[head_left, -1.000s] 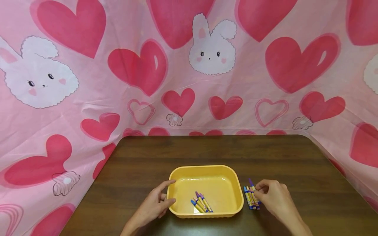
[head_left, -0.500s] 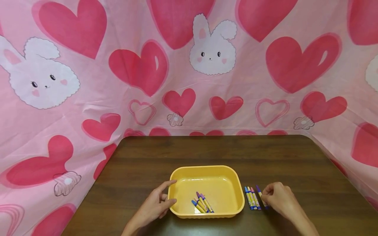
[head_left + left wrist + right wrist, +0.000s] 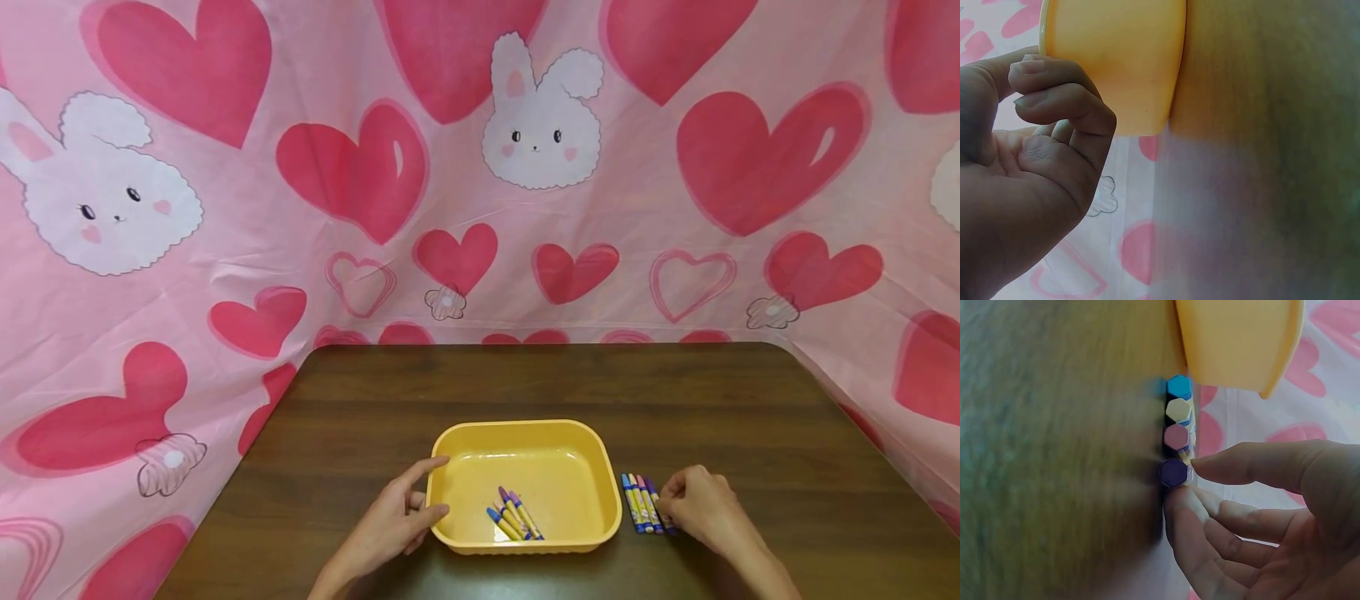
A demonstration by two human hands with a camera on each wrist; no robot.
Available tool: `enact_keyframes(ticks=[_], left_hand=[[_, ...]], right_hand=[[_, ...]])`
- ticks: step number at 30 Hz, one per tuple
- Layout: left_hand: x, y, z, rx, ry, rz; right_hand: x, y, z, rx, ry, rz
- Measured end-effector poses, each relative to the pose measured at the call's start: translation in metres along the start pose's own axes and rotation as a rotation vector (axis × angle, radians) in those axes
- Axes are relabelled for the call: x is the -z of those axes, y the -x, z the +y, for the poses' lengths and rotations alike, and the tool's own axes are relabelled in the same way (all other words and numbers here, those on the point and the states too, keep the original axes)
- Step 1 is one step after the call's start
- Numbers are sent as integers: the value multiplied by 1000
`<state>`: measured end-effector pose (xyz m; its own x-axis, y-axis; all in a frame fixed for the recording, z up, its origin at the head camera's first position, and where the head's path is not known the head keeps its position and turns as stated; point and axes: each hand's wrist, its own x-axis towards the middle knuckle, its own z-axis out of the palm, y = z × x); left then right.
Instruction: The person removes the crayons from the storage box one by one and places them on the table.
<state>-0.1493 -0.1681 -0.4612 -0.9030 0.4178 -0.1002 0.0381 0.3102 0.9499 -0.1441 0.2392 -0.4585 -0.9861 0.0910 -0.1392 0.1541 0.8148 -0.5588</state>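
A yellow plastic tray (image 3: 525, 548) sits on the table, with several crayons (image 3: 516, 517) lying together near its front wall. My left hand (image 3: 393, 512) grips the tray's left rim, thumb and index finger over the edge; in the left wrist view other fingers (image 3: 1066, 100) curl outside the wall. Right of the tray, a blue crayon (image 3: 1179, 386), a cream crayon (image 3: 1179, 411) and a pink crayon (image 3: 1177, 436) lie side by side. My right hand (image 3: 701, 504) pinches a purple crayon (image 3: 1174, 472) between thumb and fingers, at the right end of that row.
The dark wood table (image 3: 540, 383) extends behind the tray and to both sides. A pink cloth (image 3: 465, 200) printed with hearts and rabbits hangs around its back and sides.
My right hand first drew the purple crayon rightward, away from the other crayons, then brought it back left, down beside the pink one. The left hand and tray have stayed put.
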Motion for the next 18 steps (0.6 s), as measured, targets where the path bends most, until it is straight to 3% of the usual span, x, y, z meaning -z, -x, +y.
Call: enact_keyframes(ticks=[10, 18], left_hand=[[0, -1, -1, -10, 8, -3], [1, -1, -2, -4, 17, -5]], right_hand=[[-1, -1, -3, 12, 22, -12], [10, 4, -9, 79, 60, 51]])
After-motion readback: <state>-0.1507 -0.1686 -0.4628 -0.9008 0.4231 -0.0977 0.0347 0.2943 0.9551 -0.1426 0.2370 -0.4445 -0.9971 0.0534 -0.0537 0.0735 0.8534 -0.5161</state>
